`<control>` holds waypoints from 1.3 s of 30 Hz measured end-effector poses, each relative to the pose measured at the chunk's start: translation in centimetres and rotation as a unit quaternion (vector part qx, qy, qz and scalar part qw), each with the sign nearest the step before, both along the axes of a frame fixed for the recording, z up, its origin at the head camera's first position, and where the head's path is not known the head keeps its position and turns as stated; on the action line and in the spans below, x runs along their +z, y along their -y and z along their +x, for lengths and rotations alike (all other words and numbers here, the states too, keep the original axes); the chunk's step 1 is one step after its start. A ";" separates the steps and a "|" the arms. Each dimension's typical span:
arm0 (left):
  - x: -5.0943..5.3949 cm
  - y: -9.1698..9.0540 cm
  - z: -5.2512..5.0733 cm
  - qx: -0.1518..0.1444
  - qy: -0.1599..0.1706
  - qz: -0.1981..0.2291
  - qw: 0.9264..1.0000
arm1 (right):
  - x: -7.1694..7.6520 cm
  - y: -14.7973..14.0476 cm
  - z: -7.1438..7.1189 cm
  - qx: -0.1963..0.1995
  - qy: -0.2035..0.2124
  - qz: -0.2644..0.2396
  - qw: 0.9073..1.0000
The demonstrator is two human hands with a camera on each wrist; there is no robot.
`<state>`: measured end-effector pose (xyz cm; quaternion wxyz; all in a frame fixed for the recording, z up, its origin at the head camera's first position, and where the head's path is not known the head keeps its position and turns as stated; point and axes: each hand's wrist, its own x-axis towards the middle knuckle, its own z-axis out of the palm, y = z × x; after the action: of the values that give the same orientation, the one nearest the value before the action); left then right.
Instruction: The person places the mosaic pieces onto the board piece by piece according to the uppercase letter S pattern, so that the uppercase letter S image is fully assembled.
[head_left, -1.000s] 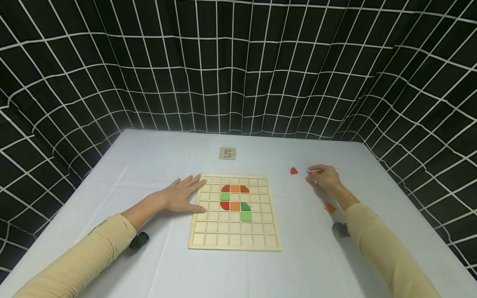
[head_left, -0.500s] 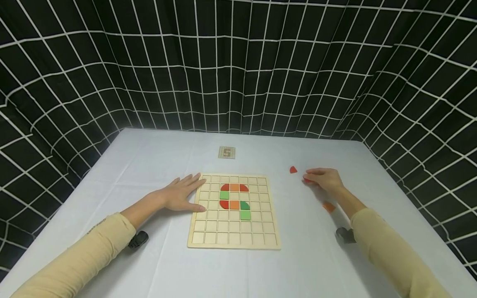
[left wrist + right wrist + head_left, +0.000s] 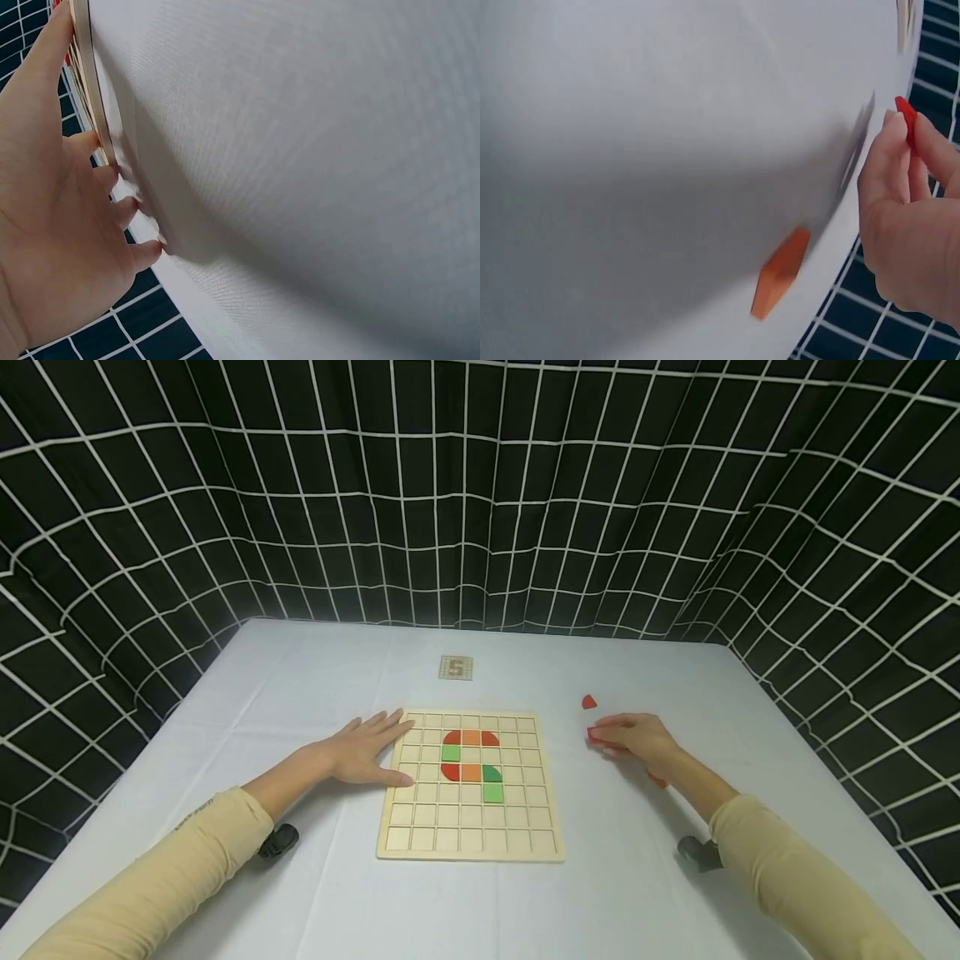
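Note:
A wooden grid board (image 3: 442, 839) lies mid-table, with several red, orange and green tiles set in its cells in a curving row. My left hand (image 3: 358, 756) rests at the board's left edge, fingers spread and thumb on the rim. To the right of the board, my right hand (image 3: 643, 739) pinches a red tile (image 3: 907, 120) between thumb and fingers, above the cloth. Another red tile (image 3: 588, 702), rounded on one side, lies just beyond that hand. An orange tile (image 3: 781, 271) lies under the right wrist, mostly hidden in the head view.
A small card (image 3: 456, 667) with a grid and an S-like figure lies behind the board. White cloth covers the table (image 3: 322, 668). Black curtain (image 3: 480, 502) with white grid lines surrounds it at the back and sides.
My right hand has lifted the red tile and carried it left and nearer, toward the board. The left hand has stayed at the board's edge.

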<state>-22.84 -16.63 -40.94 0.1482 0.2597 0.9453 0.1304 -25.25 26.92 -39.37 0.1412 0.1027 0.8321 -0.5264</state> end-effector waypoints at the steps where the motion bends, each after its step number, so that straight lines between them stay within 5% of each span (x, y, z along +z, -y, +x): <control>1: 0.0 0.0 0.0 0.001 0.001 0.000 1.000 | -0.1 0.3 0.2 0.005 0.002 -0.013 1.000; 9: 0.0 0.0 -0.4 -0.004 0.000 -0.005 1.000 | -0.3 2.7 1.9 0.063 0.011 -0.094 0.994; 16: 0.3 0.0 -0.4 -0.006 0.004 -0.001 1.000 | -0.4 5.0 3.6 0.088 0.026 -0.073 0.993; 25: 0.3 0.0 -0.3 -0.005 0.005 0.000 1.000 | -0.3 6.0 4.1 0.067 0.017 -0.013 0.998; 39: 0.4 -0.1 -0.2 -0.009 0.003 0.004 1.000 | 0.5 8.1 6.2 0.123 0.036 -0.060 0.990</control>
<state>-23.06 -16.54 -40.50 0.1512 0.2688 0.9419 0.1331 -19.06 18.81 -38.87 0.2409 0.0096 0.7996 -0.5500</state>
